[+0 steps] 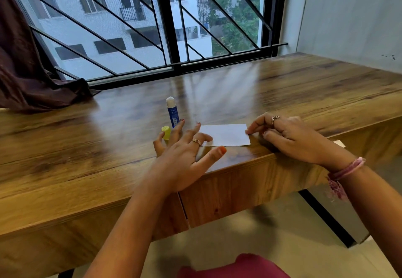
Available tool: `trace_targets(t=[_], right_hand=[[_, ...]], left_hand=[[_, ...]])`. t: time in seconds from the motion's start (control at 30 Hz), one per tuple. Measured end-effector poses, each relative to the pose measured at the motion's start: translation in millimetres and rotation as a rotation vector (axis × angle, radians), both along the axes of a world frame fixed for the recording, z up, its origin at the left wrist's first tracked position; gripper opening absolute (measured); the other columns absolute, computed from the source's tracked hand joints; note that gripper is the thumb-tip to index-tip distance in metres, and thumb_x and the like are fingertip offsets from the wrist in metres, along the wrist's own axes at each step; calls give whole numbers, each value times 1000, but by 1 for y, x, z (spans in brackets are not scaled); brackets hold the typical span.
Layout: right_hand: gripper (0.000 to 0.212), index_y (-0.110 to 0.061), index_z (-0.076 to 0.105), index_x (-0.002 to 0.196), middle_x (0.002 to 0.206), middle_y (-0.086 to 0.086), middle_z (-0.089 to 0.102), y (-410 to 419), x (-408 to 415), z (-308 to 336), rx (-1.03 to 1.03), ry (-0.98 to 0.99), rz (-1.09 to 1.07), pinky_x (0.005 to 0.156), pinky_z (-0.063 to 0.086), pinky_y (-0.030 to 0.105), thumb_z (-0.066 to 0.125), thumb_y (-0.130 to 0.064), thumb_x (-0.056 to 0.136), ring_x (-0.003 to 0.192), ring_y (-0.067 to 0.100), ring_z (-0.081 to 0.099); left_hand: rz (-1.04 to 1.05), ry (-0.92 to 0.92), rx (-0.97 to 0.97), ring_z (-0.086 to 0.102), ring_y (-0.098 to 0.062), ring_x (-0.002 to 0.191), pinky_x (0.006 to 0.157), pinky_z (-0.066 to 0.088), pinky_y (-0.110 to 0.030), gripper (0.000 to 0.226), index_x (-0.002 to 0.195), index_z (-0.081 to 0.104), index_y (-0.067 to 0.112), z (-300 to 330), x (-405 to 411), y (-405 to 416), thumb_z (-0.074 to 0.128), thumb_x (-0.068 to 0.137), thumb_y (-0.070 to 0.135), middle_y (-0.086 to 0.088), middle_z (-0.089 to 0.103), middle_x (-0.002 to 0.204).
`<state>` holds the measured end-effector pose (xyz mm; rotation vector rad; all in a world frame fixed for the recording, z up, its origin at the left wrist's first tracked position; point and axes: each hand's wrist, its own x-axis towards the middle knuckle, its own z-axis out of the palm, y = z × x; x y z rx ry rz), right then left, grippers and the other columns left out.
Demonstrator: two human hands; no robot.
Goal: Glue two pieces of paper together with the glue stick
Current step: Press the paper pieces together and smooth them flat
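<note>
The cap (pixel 166 132) lies beside the upright, uncapped glue stick (pixel 172 112) — parked clear. The left hand (pixel 182 158), fingers spread and holding nothing, hovers at the paper (pixel 226 135) — likely steadying it. The right hand (pixel 289 138) pinches the paper's right edge, probably aligning sheets.

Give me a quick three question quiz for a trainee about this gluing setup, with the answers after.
1. True or false: the glue stick stands upright with its cap off.
2. What lies just left of the glue stick's base? A) scissors B) the yellow cap C) a pen
3. Which hand touches the right edge of the paper?

Key: 1 true. 2 B. 3 the right hand; the left hand rests at the paper's left end.
</note>
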<state>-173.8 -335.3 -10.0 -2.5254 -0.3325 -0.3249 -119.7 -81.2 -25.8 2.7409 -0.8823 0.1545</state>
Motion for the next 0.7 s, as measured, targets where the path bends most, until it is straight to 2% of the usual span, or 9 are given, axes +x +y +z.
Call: trace_targets(t=[0.1, 0.17, 0.27, 0.37, 0.43, 0.5, 0.53, 0.63, 0.7], right_hand=[[32, -30, 57, 111, 105, -22, 68, 5, -4, -2, 59, -2, 29, 101, 40, 44, 39, -34, 86, 98, -7, 60], [32, -27, 57, 112, 106, -18, 70, 8, -6, -3, 103, 1, 51, 95, 43, 30, 40, -30, 85, 97, -8, 61], [33, -24, 58, 114, 108, -14, 70, 11, -7, -5, 186, 16, 97, 86, 48, 19, 41, -25, 86, 97, -1, 63], [33, -24, 62, 113, 102, -10, 66, 9, -5, -8, 212, -52, 82, 80, 49, 20, 42, -26, 87, 93, 5, 62], [37, -25, 65, 112, 93, -9, 61, 8, -5, -9, 179, -83, 71, 72, 46, 18, 41, -35, 85, 85, 9, 60], [42, -29, 65, 114, 88, -10, 60, 10, -6, -10, 94, -77, 92, 67, 46, 24, 38, -41, 84, 75, 13, 59], [42, -30, 65, 115, 87, -9, 61, 11, -7, -11, 56, -68, 116, 66, 47, 29, 37, -41, 85, 71, 14, 59], [42, -40, 60, 120, 91, -10, 62, 15, -8, -14, -28, -32, 163, 77, 41, 31, 34, -44, 87, 80, 10, 58], [44, -49, 55, 121, 94, -21, 56, 17, -8, -14, -96, -12, 146, 85, 28, 29, 29, -50, 85, 94, 2, 53]], left_hand=[[35, 14, 3, -19, -12, 144, 110, -16, -54, 76, 136, 35, 45, 0, 0, 0, 4, 77, 81, 11, 5, 160], [49, 19, 16, -20, -12, 144, 110, -17, -53, 78, 139, 32, 44, 1, 0, -1, 5, 76, 81, 10, 3, 160], [55, 3, 31, -19, -12, 144, 111, -16, -50, 82, 144, 25, 42, 0, 0, -1, 8, 75, 83, 11, -1, 160], [-28, -108, -7, 6, -11, 140, 110, 7, -41, 81, 145, 22, 42, 2, -3, 2, 18, 74, 82, 10, 15, 153], [-190, -159, -63, 38, -1, 113, 97, 30, -25, 73, 142, 30, 38, 5, -6, 5, 32, 80, 76, 12, 37, 125], [-343, -129, -111, 47, 7, 80, 73, 37, -9, 63, 138, 41, 34, 7, -9, 6, 44, 84, 67, 25, 38, 94], [-379, -124, -108, 46, 7, 72, 65, 36, -7, 59, 135, 44, 34, 8, -9, 6, 47, 85, 64, 27, 36, 86], [-419, -140, -37, 44, 4, 67, 61, 35, -10, 54, 133, 45, 39, 8, -7, 6, 46, 86, 64, 21, 39, 79], [-428, -145, -1, 45, -1, 68, 61, 39, -14, 53, 132, 45, 40, 7, -6, 5, 44, 86, 66, 14, 47, 81]])
